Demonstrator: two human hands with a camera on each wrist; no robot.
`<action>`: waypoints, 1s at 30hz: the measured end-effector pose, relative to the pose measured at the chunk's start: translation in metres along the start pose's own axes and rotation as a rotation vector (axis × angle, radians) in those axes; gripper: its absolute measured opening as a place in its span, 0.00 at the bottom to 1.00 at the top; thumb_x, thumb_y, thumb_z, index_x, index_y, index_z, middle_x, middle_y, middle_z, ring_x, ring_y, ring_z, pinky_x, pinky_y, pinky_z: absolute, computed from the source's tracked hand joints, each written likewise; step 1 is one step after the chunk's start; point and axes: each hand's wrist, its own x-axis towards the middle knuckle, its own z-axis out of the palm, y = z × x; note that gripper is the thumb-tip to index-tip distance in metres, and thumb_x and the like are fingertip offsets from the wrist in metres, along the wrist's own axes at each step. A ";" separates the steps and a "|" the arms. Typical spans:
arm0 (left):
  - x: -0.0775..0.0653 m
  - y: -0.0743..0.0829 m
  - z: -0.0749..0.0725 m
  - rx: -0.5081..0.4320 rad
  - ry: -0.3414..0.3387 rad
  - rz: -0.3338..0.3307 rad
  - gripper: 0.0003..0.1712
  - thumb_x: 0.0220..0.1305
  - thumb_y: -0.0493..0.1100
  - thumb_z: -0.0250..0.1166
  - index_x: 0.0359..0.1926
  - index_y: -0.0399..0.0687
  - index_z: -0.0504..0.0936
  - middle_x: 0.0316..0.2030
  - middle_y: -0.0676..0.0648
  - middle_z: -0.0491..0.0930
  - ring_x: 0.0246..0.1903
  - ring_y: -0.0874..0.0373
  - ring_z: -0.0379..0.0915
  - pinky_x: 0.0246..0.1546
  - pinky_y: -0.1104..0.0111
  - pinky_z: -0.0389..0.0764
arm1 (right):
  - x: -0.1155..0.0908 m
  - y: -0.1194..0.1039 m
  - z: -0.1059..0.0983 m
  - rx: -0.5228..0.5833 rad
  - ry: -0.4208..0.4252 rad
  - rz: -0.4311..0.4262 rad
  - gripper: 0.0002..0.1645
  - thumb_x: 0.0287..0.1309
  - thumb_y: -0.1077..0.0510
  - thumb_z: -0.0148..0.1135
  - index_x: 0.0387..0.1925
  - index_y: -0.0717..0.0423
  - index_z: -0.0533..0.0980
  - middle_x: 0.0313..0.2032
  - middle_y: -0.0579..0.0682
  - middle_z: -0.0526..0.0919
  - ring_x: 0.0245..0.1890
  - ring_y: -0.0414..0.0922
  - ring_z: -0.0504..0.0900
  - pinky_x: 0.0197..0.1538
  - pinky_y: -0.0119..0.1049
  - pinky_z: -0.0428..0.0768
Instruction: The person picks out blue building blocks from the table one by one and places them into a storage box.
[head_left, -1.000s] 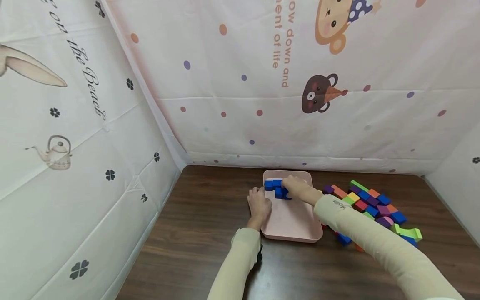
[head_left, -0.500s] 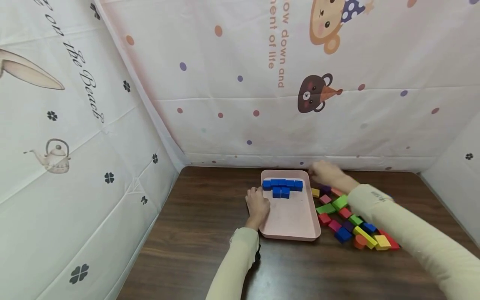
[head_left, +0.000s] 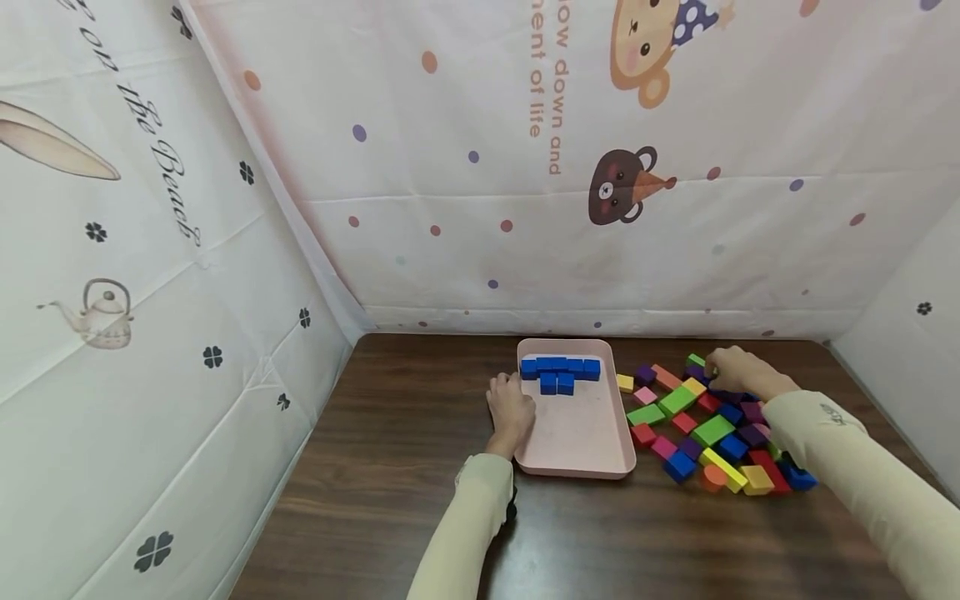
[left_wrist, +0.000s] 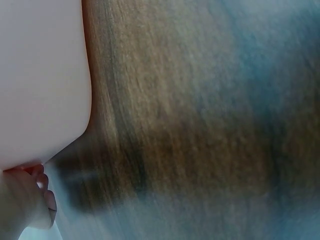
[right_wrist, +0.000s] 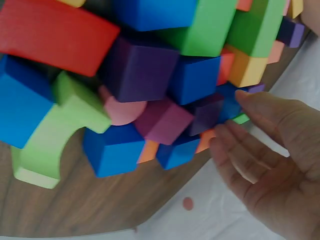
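Note:
A pink tray (head_left: 577, 433) lies on the table; toward its far end a row of several blue blocks (head_left: 560, 365) has two more in front. My left hand (head_left: 512, 410) holds the tray's left rim, and the left wrist view shows its curled fingers (left_wrist: 49, 196) against the tray edge. At the far side of a block pile, my right hand (head_left: 744, 372) pinches a blue block (right_wrist: 229, 102) between thumb and fingertips, among purple, orange and green blocks. In the head view, that hand covers the block.
Loose wooden blocks, including a green block (head_left: 712, 430), a red block (head_left: 770, 472) and an orange cylinder (head_left: 713, 478), spread right of the tray. A light-green arched block (right_wrist: 55, 130) lies at the pile's edge. Printed cloth walls (head_left: 450, 275) border the brown table (head_left: 420, 433).
My right hand has let go of a blue block in the tray and moved right, over to the far side of the pile. My left hand has stayed at the tray's rim.

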 end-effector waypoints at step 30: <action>0.003 -0.002 0.004 -0.012 -0.003 0.008 0.22 0.57 0.33 0.68 0.55 0.38 0.85 0.48 0.40 0.83 0.51 0.46 0.75 0.54 0.53 0.75 | 0.028 -0.078 -0.036 -0.038 0.222 -0.169 0.20 0.53 0.63 0.73 0.47 0.68 0.82 0.44 0.66 0.87 0.40 0.59 0.86 0.55 0.67 0.77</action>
